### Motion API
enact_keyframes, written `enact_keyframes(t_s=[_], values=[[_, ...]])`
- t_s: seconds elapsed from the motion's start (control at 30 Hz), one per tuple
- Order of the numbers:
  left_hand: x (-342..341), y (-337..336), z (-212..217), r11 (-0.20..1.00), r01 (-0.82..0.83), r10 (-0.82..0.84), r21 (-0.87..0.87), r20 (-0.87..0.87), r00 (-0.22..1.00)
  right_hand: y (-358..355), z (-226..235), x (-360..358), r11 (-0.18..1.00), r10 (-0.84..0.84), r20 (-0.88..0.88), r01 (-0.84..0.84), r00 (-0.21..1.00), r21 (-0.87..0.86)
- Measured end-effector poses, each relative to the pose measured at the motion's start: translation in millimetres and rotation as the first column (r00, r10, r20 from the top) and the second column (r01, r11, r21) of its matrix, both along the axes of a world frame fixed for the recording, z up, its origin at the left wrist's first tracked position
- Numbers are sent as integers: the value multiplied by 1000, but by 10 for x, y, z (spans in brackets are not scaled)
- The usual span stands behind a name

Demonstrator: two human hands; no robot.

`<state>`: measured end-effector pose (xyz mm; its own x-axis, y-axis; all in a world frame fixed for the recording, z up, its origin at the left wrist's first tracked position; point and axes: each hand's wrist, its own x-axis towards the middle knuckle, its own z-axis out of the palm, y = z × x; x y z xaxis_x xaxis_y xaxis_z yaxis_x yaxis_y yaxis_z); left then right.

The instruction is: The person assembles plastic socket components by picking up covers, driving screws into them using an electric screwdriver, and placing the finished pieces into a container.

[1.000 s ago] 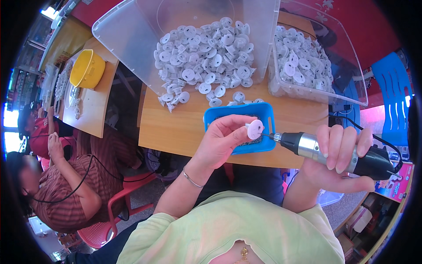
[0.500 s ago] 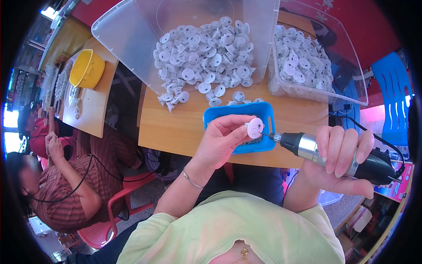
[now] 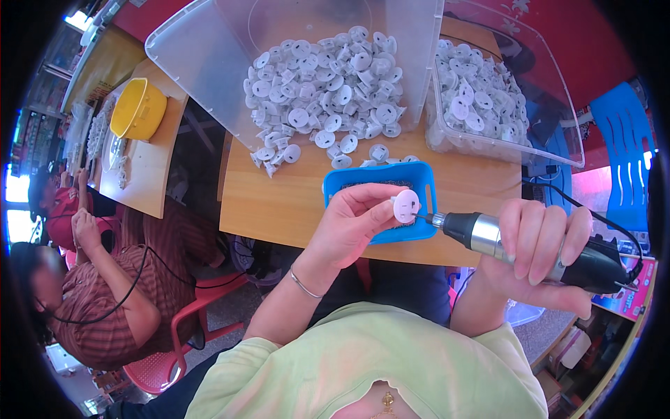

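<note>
Head view: your left hand (image 3: 359,218) pinched white disc-shaped piece (image 3: 405,204) between thumb and fingers, above blue tray (image 3: 401,237). Piece lay left of your right hand (image 3: 541,241), which wrapped around powered driver (image 3: 481,232); driver's long axis ran leftward, slightly up, bit at disc's face, contact couldn't be told. Blue tray held small dark bits. Large clear bin (image 3: 202,63), tipped, held heaped white pieces (image 3: 324,87); second clear bin (image 3: 544,155), at right, held more.

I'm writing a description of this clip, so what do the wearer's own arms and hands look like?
The left hand and right hand are both ungloved. A slim, silver-coloured bangle circles the left wrist; none shows on the right. The short sleeves are pale green.
</note>
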<state>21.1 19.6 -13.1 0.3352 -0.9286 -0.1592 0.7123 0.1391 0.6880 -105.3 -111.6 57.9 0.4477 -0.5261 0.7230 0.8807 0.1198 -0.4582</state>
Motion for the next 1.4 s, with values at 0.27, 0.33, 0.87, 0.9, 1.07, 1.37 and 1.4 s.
enact_keyframes(t_s=[0.27, 0.33, 0.87, 0.9, 1.07, 1.37, 1.4], values=[[191, -189, 200, 999, -47, 38, 25, 283, 958, -120, 163, -203, 995, 82, 135, -90, 987, 53], [291, -440, 455, 997, -70, 77, -35, 574, 815, -157, 169, -246, 996, 37, 123, -46, 992, 71], [1060, -172, -211, 915, -257, -341, 313, 937, -72, -87, -450, 82, 997, -57, -275, 70, 960, 40], [1067, -141, -232, 916, -235, -334, 326, 943, 9, -61, -491, 115, 996, -47, -301, 66, 952, 53], [1061, -128, -280, 906, -234, -349, 353, 935, 60, -28, -725, 257, 994, -54, -352, 85, 934, 72], [922, 28, -115, 891, -436, 317, 125, 515, 796, -12, -852, 332, 982, -104, -416, 160, 903, 101], [884, 54, -35, 890, -437, 318, 127, 516, 796, -6, -821, 321, 982, -110, -406, 163, 907, 99]])
